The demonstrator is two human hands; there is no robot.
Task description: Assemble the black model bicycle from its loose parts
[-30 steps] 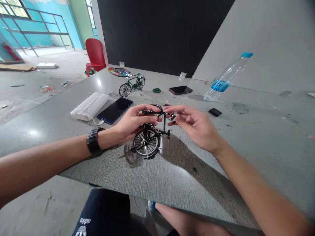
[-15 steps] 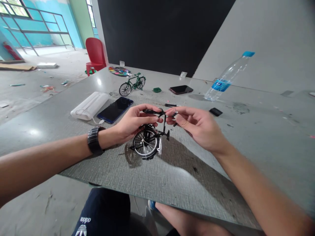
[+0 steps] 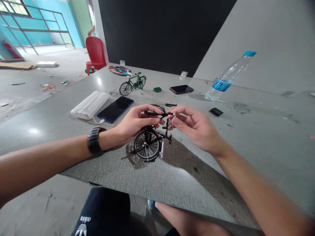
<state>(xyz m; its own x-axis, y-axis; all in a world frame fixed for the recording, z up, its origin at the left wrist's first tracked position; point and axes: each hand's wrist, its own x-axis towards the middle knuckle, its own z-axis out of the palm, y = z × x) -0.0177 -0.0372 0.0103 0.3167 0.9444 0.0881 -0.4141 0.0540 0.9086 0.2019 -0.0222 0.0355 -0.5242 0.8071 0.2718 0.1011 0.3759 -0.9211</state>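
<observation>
A black miniature bicycle is tipped on its side above the table, its rear wheel low and toward me. My left hand pinches its frame between thumb and fingers, hiding part of it. At the frame's upper right end, my right hand has thumb and fingertips closed around a small silver bicycle part, which looks like a handlebar. Fingers cover much of that part, so whether it is seated in the frame I cannot tell. The other wheel shows behind my left fingers.
Beyond my hands are a green miniature bicycle, a small green piece, a phone and a screwdriver-like tool. Left lie a blue phone and a white cabled case. Right are a bottle and black piece.
The black bicycle has turned and shifted slightly right, bringing its other wheel into view behind my left fingers. More of the silver part shows at my right fingertips. A person appears behind the red chair.
</observation>
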